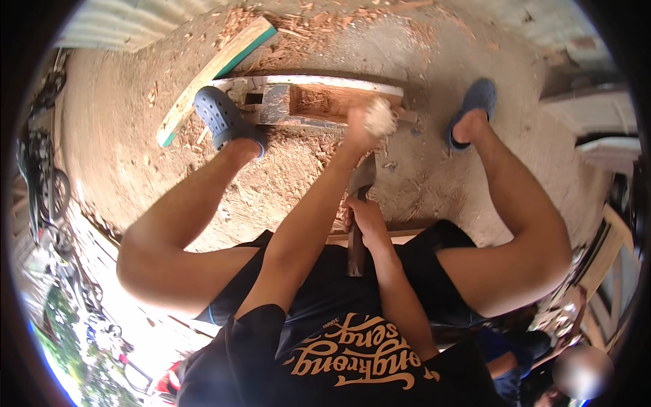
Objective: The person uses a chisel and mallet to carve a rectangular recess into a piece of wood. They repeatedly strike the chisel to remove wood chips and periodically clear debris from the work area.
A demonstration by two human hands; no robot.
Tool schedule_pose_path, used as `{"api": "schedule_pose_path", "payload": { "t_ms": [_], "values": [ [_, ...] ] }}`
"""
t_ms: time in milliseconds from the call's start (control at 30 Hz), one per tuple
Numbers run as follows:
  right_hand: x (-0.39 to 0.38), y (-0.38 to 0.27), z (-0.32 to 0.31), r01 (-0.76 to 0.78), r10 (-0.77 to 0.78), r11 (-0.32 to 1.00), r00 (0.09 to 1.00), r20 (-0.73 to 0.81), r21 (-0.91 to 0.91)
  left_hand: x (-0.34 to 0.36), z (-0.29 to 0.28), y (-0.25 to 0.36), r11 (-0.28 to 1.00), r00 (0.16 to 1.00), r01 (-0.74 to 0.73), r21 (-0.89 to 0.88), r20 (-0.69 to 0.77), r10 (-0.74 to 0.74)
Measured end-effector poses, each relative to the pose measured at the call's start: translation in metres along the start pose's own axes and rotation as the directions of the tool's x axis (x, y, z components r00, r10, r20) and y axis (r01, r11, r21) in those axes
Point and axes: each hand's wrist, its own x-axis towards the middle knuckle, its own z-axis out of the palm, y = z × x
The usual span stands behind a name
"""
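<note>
Reaching forward, my left hand (pixel 359 123) is closed round a pale, round-ended piece (pixel 380 117), blurred and of a kind I cannot make out. It is over the right end of a wooden block (pixel 274 102) that has a rectangular hollow cut into it. Closer to my lap, my right hand (pixel 368 218) grips a broad-bladed chisel-like tool (pixel 363 175). Its grey blade points away from me, and its dark handle (pixel 356 254) comes back toward my shirt. My left foot in a blue clog (pixel 220 117) is at the block's left part.
A plank with a green edge (pixel 217 71) lies slanted beyond my left foot. Wood chips (pixel 319 24) litter the dirt floor. My right foot in a blue clog (pixel 480 98) is at the right. Motorcycles (pixel 51 183) stand far left; another person (pixel 505 363) is at the lower right.
</note>
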Motion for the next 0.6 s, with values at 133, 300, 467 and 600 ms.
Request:
{"api": "schedule_pose_path", "payload": {
  "t_ms": [133,300,467,600],
  "values": [
    [0.011,0.015,-0.002,-0.077,0.076,0.996,0.997,-0.020,-0.050,-0.013,-0.001,-0.021,0.940,0.991,-0.078,0.332,0.126,0.038],
    [0.019,0.008,-0.007,-0.096,0.095,0.995,0.995,-0.026,-0.031,-0.009,-0.001,-0.025,0.917,0.997,-0.075,0.391,0.038,0.065],
    [0.019,0.009,0.009,-0.147,0.147,0.988,0.989,0.001,-0.052,0.013,-0.043,-0.050,0.931,0.994,-0.107,0.350,0.008,0.111],
    [0.023,0.014,0.005,-0.113,0.113,0.993,0.994,-0.008,-0.042,0.045,-0.105,-0.051,0.393,0.886,-0.406,0.825,0.249,0.392]
  ]
}}
